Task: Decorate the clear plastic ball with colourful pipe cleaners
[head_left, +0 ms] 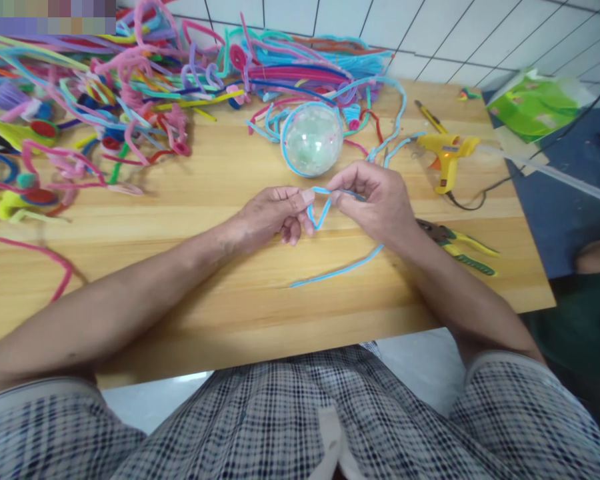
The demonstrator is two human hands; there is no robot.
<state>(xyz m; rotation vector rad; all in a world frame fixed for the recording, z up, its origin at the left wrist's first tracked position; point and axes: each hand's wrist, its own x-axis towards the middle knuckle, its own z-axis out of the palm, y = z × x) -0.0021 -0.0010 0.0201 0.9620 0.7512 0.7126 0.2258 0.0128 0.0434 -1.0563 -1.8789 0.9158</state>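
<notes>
1. Fuzzy-stem heap [130,87], far left, many-coloured and tangled: the left forearm could snag a strand.
2. Left hand [267,217], centre: thumb and fingers clamped on a bent blue stem [324,215]. A slack pinch could let its small loop open.
3. Clear ball [313,140], just beyond the fingers: a knuckle bump could roll it.
4. Right hand [380,200]: thumb and forefinger together on that stem; bending hard could kink it. Another blue length [340,272] passes beneath the wrist and could catch.
5. Yellow glue gun [447,150] and pliers [473,242], right: a forearm swing could knock them.
6. Wooden table [230,320]: wood shows from hands to near edge; tiled wall [340,17] bounds far side; right edge lies past the pliers.
</notes>
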